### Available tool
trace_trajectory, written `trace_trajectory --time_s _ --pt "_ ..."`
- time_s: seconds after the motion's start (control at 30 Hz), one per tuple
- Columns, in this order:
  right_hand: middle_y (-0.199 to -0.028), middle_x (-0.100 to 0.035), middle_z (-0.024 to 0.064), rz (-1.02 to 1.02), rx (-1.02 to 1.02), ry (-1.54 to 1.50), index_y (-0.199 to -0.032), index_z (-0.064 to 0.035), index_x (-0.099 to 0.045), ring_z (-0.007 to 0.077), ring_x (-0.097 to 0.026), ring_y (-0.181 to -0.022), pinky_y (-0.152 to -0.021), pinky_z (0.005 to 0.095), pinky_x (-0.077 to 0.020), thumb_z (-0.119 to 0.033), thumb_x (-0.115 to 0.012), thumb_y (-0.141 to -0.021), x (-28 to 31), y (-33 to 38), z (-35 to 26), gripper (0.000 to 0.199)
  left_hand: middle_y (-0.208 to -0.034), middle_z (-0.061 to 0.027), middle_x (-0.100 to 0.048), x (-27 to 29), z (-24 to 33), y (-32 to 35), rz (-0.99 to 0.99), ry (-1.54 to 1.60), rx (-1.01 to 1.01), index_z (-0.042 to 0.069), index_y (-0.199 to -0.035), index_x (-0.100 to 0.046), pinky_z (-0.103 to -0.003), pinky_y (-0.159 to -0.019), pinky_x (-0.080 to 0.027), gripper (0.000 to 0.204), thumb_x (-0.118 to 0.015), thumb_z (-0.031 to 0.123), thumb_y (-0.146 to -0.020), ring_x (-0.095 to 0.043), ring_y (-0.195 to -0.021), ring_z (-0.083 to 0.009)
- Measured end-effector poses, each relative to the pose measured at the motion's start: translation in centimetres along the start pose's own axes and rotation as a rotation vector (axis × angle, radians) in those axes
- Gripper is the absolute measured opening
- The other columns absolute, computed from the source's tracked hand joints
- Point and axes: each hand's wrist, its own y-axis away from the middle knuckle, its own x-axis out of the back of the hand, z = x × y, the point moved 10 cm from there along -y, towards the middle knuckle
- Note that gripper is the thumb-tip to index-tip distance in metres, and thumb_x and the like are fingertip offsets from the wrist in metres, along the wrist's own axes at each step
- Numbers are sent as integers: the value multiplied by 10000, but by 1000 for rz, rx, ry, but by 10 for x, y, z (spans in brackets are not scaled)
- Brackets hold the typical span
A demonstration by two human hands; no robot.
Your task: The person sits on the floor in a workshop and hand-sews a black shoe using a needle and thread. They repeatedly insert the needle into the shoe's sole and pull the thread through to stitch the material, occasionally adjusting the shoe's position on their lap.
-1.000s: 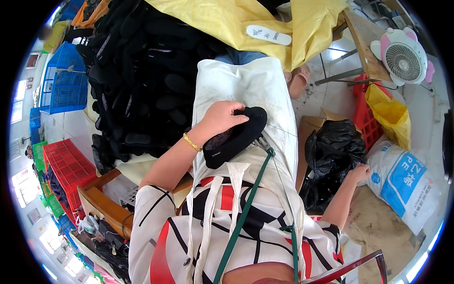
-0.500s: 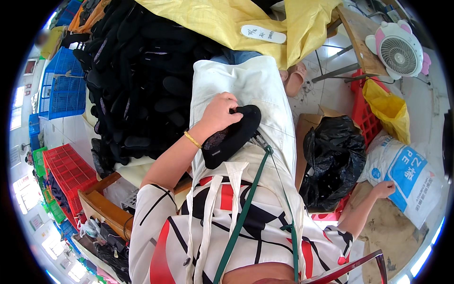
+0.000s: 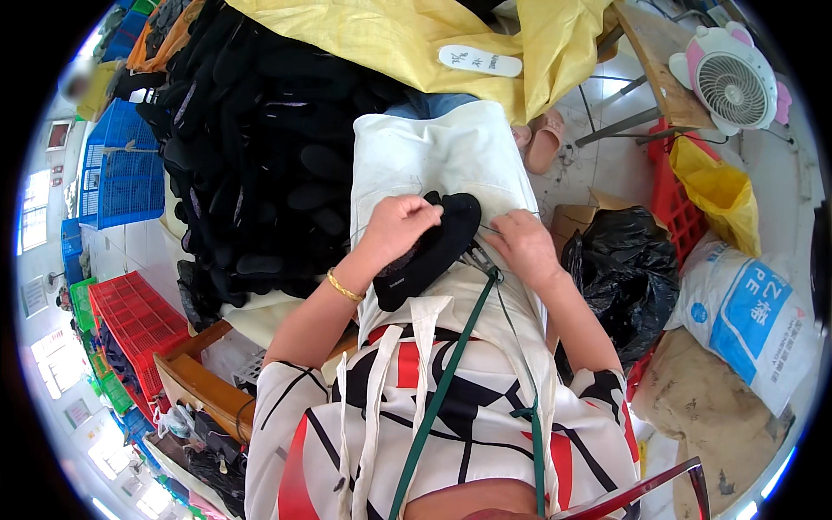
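Note:
A black cloth shoe [image 3: 444, 238] lies tilted across the white apron [image 3: 381, 147] on my lap. My left hand [image 3: 400, 227] is closed, its fingertips pinching at the shoe's upper left edge. Just right of the shoe, my right hand [image 3: 525, 245] is closed too, thumb and fingers together. A thin dark line, like thread or a fine tool, shows at its fingertips, but I cannot make out what it is. Beside the shoe, under my right hand, is a metal clip [image 3: 477, 256] on a green strap [image 3: 451, 368].
A big heap of black shoes [image 3: 260, 165] lies to the left, near yellow sheeting [image 3: 364, 39] bearing a white insole [image 3: 479, 61]. At right are a black plastic bag [image 3: 620, 277], a white-and-blue sack [image 3: 750, 316] and a fan [image 3: 735, 82]. Red [image 3: 139, 325] and blue crates [image 3: 126, 165] stand left.
My right hand has come in from far out on the right to the shoe's right side. My left hand has stayed at the shoe's edge, shifting slightly. The shoe has barely moved.

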Motion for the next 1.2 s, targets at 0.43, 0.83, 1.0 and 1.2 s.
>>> trace_trajectory --time_s 0.43,0.83,1.0,1.2 --pt "-799 -644 146 67 -89 -255 -944 -57 -623 334 -640 -715 -635 416 -521 -111 -706 -846 -8 -27 -39 139 -791 -67 -680 -35 -41 5 -157 836 422 36 -883 -656 -220 -472 -434 130 -677 161 -909 -541 -548 -78" --pt "-798 -565 85 -18 142 -1 -837 -81 -654 288 -616 -789 -631 399 -501 -90 -692 -827 -33 -68 -41 41 -721 -22 -619 -6 -12 -5 -83 59 77 32 -927 -628 -218 -495 -450 136 -616 163 -962 -537 -555 -69" --pt "-828 -598 100 -16 -62 -281 -875 -80 -679 300 -618 -790 -677 373 -508 -64 -700 -818 -44 -64 -26 63 -772 -24 -633 -12 -55 -12 -108 438 281 28 -1002 -653 -212 -506 -464 122 -613 138 -969 -552 -571 -68" --pt "-910 -636 66 14 -148 -571 -978 -56 -648 195 -597 -753 -705 297 -495 -60 -653 -918 -51 -60 -14 60 -761 -8 -641 -15 -35 -8 -106 142 238 11 -1003 -688 -213 -581 -488 161 -668 157 -938 -571 -641 -58"
